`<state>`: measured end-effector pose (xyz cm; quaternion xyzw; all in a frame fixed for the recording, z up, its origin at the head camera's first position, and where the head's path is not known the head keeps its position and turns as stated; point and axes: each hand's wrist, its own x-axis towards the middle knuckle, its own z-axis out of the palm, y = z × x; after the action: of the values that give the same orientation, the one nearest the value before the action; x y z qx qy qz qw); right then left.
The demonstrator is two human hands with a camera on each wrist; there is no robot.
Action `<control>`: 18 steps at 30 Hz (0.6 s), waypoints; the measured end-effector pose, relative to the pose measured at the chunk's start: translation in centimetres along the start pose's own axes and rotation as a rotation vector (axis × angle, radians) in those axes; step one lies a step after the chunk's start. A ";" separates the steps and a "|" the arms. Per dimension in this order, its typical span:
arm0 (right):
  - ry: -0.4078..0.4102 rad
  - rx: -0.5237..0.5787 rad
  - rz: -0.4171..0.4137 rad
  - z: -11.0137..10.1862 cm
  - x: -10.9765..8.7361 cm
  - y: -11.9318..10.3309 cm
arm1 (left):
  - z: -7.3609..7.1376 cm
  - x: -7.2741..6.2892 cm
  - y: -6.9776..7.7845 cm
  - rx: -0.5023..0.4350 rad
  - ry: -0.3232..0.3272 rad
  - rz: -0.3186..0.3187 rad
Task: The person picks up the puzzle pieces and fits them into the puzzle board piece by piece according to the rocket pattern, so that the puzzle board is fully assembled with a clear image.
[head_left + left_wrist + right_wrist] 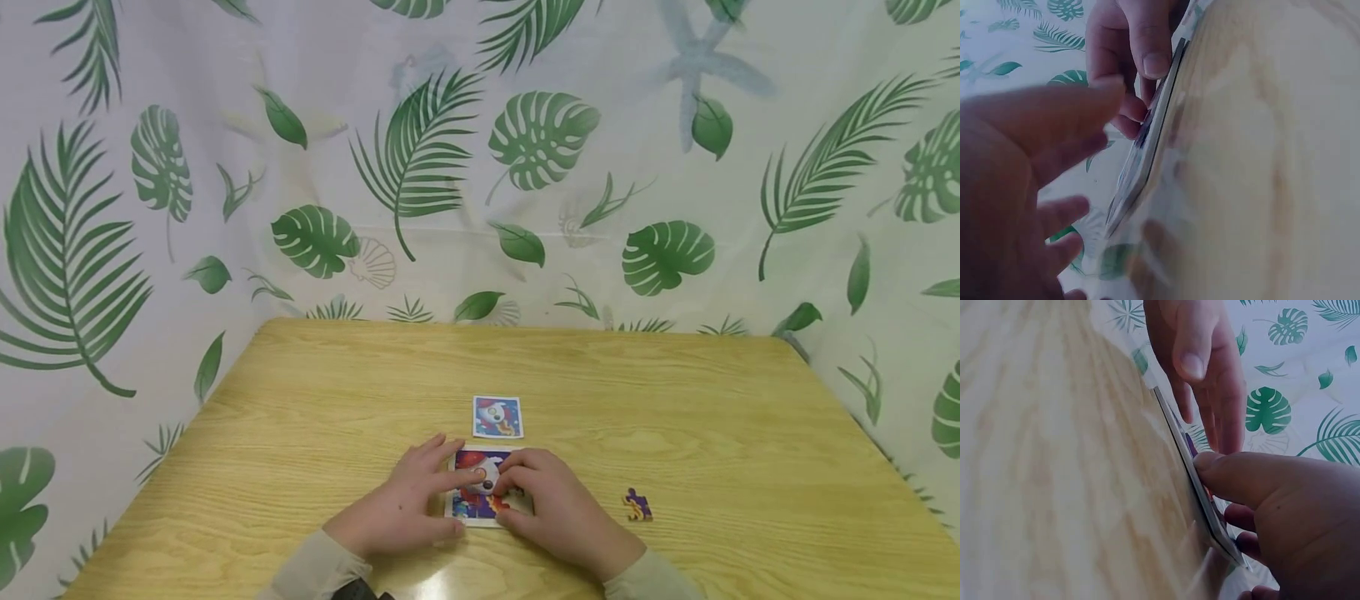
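A small framed jigsaw puzzle [472, 505] with a white animal in a red hat lies before me, a pale gap showing at its lower right. My left hand [416, 500] is spread at its left side, fingers fairly straight and reaching over the picture. Over the right part, my right hand [555, 508] has its fingers and thumb bent together, pinching a puzzle piece mostly hidden under them. The right wrist view shows the right thumb [1235, 475] at the puzzle's near edge; in the left wrist view the left hand [1029, 144] hovers beside the frame.
Behind the puzzle lies a square picture card [497, 417] with a similar animal. One loose purple and yellow puzzle piece [637, 505] rests to the right on the wooden table [300, 400]. A leaf-patterned cloth [442, 275] hangs round the table's back and sides.
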<state>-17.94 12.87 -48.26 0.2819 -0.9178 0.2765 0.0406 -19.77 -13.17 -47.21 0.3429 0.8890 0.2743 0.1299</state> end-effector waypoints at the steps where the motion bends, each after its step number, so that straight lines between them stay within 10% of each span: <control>1: -0.003 0.011 0.003 0.0 -0.1 0.1 | -0.1 -0.1 0.1 -0.002 -0.032 0.015; 7: -0.017 0.057 0.033 -0.2 -0.8 0.7 | -0.2 -0.5 0.4 0.017 -0.145 0.052; 18: -0.066 0.049 -0.010 -0.7 -1.0 0.9 | -0.3 -0.6 0.1 0.044 -0.132 0.055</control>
<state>-17.61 14.39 -48.32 0.2963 -0.9103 0.2891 0.0050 -19.39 -13.60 -46.91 0.3871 0.8746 0.2351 0.1732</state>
